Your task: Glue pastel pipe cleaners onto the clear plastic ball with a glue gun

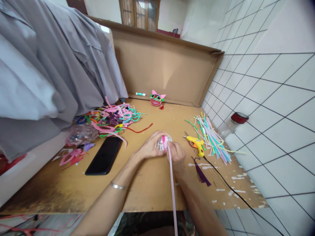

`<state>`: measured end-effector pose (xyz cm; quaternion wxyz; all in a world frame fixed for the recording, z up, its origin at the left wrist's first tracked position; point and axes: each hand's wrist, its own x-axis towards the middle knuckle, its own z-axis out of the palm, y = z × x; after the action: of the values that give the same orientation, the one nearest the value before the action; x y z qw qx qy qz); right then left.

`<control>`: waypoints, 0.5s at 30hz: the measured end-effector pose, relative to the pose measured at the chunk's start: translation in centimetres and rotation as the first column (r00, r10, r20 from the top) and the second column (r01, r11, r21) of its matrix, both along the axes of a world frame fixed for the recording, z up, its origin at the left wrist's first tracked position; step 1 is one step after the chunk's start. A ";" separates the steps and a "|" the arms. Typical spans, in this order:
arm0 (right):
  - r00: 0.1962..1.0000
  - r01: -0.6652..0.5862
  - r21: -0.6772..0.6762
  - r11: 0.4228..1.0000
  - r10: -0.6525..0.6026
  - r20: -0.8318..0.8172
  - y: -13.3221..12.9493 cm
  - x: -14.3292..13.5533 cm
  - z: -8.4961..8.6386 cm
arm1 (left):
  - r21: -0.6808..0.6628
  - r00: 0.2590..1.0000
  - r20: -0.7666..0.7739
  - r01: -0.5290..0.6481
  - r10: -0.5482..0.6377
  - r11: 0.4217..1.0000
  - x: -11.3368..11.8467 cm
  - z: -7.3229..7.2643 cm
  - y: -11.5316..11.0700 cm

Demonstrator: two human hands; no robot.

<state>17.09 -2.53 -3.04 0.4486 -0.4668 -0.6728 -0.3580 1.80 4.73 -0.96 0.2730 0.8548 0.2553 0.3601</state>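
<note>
My left hand (150,146) is wrapped round a small clear plastic ball (160,144) with bright pink and pale pink bands on it. Against the ball's right side, my right hand (176,153) pinches a long pale pink pipe cleaner (172,183), whose free length hangs down past the table's front edge. Fingers cover part of the ball, so where the strip meets it is hidden. Right of my hands lies a yellow hot glue gun (196,144), its nozzle pointing left. A purple tassel (202,175) rests below the glue gun.
Pipe cleaners (214,137) lie in a bundle at right; a tangled pile (115,114) sits at left. A black phone (103,156) lies left of my forearm. A colourful animal-head ornament (156,99) stands at the back near a cardboard wall (162,68). The glue gun's cord (236,193) crosses the right front.
</note>
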 end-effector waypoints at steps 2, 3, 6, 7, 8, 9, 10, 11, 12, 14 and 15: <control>1.000 0.022 -0.001 1.000 -0.022 0.023 -0.1 -0.1 0.1 | 0.009 1.000 0.006 0.000 0.000 1.000 0.0 -0.1 0.0; 0.999 0.036 -0.003 0.999 -0.036 0.033 -0.2 -0.1 0.2 | 0.014 1.000 0.007 -0.001 0.001 1.000 0.1 -0.2 0.1; 0.995 0.078 -0.026 0.997 -0.077 0.060 -0.3 -0.3 0.2 | 0.029 1.000 0.011 0.002 -0.002 1.000 0.1 -0.1 0.0; 0.994 0.092 -0.035 0.995 -0.090 0.060 -0.3 -0.4 0.2 | 0.034 1.000 0.014 0.004 -0.004 0.999 0.1 -0.1 0.0; 0.993 0.103 -0.039 0.994 -0.100 0.056 -0.3 -0.5 0.2 | 0.038 1.000 0.016 0.005 -0.006 0.999 0.1 -0.1 0.0; 0.993 0.110 -0.040 0.993 -0.107 0.053 -0.3 -0.6 0.2 | 0.041 1.000 0.016 0.008 -0.008 0.999 0.0 0.0 0.0; 0.992 0.115 -0.042 0.992 -0.113 0.051 -0.3 -0.6 0.2 | 0.045 1.000 0.016 0.008 -0.009 0.999 0.0 0.0 -0.1; 0.992 0.118 -0.044 0.992 -0.116 0.052 -0.2 -0.7 0.2 | 0.047 1.000 0.017 0.009 -0.010 0.999 0.0 0.0 -0.1; 0.991 0.121 -0.049 0.991 -0.118 0.056 -0.2 -0.7 0.3 | 0.050 1.000 0.017 0.011 -0.012 0.999 -0.1 0.0 -0.1; 0.991 0.127 -0.048 0.991 -0.124 0.057 -0.2 -0.8 0.3 | 0.057 1.000 0.022 0.017 -0.018 0.998 -0.1 -0.1 -0.1; 0.991 0.129 -0.041 0.991 -0.127 0.051 -0.1 -0.9 0.3 | 0.060 0.999 0.025 0.020 -0.021 0.998 -0.1 0.0 -0.1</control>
<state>16.24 -2.63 -2.71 0.3981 -0.5100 -0.6599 -0.3820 1.67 4.63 -1.01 0.2541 0.8604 0.2322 0.3758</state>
